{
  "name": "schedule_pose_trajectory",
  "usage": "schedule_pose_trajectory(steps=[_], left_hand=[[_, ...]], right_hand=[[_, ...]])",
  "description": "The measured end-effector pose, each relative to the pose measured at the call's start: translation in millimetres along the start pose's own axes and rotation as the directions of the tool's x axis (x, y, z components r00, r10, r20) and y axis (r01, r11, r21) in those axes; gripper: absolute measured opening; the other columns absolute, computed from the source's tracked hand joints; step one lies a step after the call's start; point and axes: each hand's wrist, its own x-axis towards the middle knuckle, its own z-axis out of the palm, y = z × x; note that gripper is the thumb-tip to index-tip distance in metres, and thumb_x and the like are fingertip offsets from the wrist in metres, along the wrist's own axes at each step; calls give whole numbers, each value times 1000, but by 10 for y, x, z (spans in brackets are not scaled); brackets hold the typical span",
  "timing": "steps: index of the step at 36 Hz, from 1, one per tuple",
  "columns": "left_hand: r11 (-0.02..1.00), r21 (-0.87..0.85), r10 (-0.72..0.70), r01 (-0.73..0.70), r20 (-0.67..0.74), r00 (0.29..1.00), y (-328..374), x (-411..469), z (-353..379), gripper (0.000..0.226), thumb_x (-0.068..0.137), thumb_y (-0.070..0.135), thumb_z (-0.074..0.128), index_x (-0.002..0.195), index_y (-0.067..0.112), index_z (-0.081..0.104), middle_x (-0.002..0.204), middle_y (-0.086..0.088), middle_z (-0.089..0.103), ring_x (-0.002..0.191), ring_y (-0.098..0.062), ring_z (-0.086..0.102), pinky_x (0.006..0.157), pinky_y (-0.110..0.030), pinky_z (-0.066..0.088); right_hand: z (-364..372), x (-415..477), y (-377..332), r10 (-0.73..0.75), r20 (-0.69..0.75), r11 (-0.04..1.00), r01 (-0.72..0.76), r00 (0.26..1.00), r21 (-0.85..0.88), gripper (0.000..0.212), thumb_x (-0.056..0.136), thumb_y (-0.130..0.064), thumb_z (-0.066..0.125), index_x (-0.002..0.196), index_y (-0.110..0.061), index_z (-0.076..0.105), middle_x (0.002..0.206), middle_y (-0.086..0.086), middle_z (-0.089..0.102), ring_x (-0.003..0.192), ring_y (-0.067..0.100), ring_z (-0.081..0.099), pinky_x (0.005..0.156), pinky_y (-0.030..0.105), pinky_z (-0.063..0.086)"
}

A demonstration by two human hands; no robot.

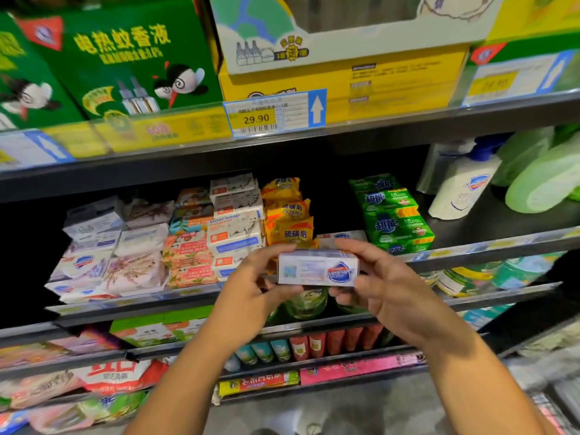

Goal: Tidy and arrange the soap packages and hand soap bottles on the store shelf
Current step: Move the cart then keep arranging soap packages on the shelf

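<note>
Here, both hands hold one white soap box (317, 267) in front of the middle shelf (489, 246), about level with its front edge. The left hand (251, 290) has its grip closed on the box's left end, fingers curled over the top and thumb underneath. The right hand (381, 277) grips the right end the same way. The box lies lengthwise between them, its printed face with a blue and red badge turned toward the camera, and it touches nothing on the shelf.

Just behind it on the shelf sits another white box (343, 236). To the left of that are yellow soap packs (290, 215) in a leaning column, then piled white goat soap boxes (235, 229), then orange packs (188, 257). At the far left, white and pink packs (103, 262) lie in uneven heaps. To the right rise green soap packs (397, 221) in a neat stack. Farther right, well apart from the held box, stands a white hand soap bottle (464, 186) with a blue pump, beside pale green pouches (546, 180). On the edge of the shelf above, a price tag (273, 113) reads 29.90, with green cartons (125, 58) and a yellow carton (361, 86) behind it.
</note>
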Motion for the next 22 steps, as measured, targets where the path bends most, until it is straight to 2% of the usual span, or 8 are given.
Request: schedule_pose_trajectory(steps=[2, 4, 7, 10, 14, 18, 20, 22], left_hand=[[1000, -13, 19, -19, -44, 999, 32, 8, -28, 41, 77, 48, 79, 115, 41, 66, 132, 10, 52, 119, -2, 54, 85, -15, 50], [991, -131, -23, 14, -65, 998, 56, 6, -21, 39, 77, 51, 78, 113, 39, 69, 131, 11, 59, 118, -4, 58, 85, -16, 51], [936, -344, -101, 73, -64, 993, 123, -19, 23, 36, 83, 27, 68, 118, 20, 64, 114, -1, 73, 101, -13, 69, 75, -18, 54], [935, -354, -68, 30, -95, 993, 157, -10, 7, 52, 83, 14, 66, 133, 20, 53, 127, 0, 62, 94, -10, 68, 73, -22, 56], [918, -392, -26, 53, 74, 997, 75, -18, -106, 77, 68, 5, 88, 134, 24, 54, 125, 9, 65, 102, -21, 68, 75, -28, 58], [977, -214, 16, 15, 140, 990, 32, -45, -158, 68, 63, 28, 92, 124, 36, 63, 136, 6, 52, 119, -22, 60, 86, -32, 56], [998, -68, -8, 13, 86, 996, 5, -23, -190, 63, 66, 41, 88, 122, 45, 61, 129, 4, 59, 116, -19, 61, 91, -41, 55], [994, -100, -47, 53, 64, 997, -13, -13, -207, 59, 64, 44, 87, 117, 51, 62, 122, 2, 66, 112, -18, 64, 93, -41, 55]], right_hand=[[42, 12, -21, -13, -56, 989, 4, 998, -147, 64, 66, -10, 90, 125, -19, 65, 119, 7, 70, 93, 28, 71, 74, 31, 59], [121, 34, -59, -64, -114, 959, 30, 991, -281, 44, 71, -13, 81, 113, -20, 69, 111, 1, 74, 97, 19, 72, 76, 25, 58], [198, 72, -49, -80, -150, 945, 27, 985, -326, 24, 83, -10, 71, 107, -14, 69, 101, -4, 77, 94, 9, 72, 75, 16, 54], [259, 102, -32, -88, -199, 966, 34, 976, -257, 33, 90, -4, 66, 121, -14, 61, 111, 1, 74, 98, 16, 72, 76, 22, 56], [281, 142, -28, -140, -256, 974, 86, 956, -209, 47, 95, -10, 61, 129, -42, 53, 120, -6, 64, 101, 26, 71, 73, 38, 60], [251, 158, -57, -71, -191, 992, 50, 979, -112, 26, 92, -20, 64, 116, -28, 68, 118, 11, 68, 92, 28, 69, 66, 32, 59], [196, 147, -61, -22, -91, 1000, 20, 996, -24, 41, 85, -20, 76, 125, -23, 66, 121, 16, 67, 92, 27, 68, 70, 31, 59], [137, 137, -60, -13, -3, 999, 13, 1000, -43, 60, 77, -12, 78, 133, -22, 61, 125, 14, 65, 96, 32, 69, 76, 31, 58]])
